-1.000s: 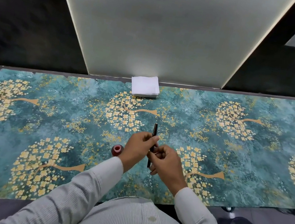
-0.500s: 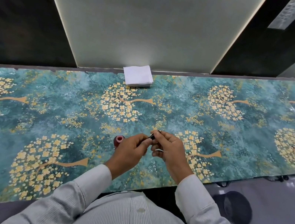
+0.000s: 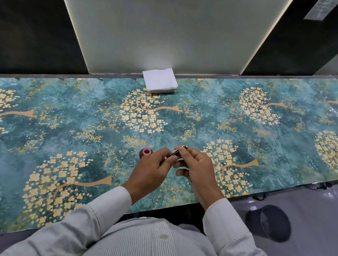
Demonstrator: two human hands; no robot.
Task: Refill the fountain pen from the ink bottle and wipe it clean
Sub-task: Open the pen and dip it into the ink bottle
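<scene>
black slim fountain pen with gold trim (image 3: 178, 151) pinched at each end by left hand (image 3: 152, 169) and right hand (image 3: 196, 168), just right of the small red open-mouthed ink bottle (image 3: 145, 152); to part the barrel, twist gently, keeping it level above the teal floral tabletop (image 3: 76, 112).

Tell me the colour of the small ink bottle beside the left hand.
Dark red small ink bottle, open pinkish mouth; head view.

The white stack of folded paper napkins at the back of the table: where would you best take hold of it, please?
Pinch only the top sheet of the white stack of folded paper napkins at its near edge, coming from the front. It lies flat against the pale wall panel, so the far edge is probably hard to reach.
</scene>
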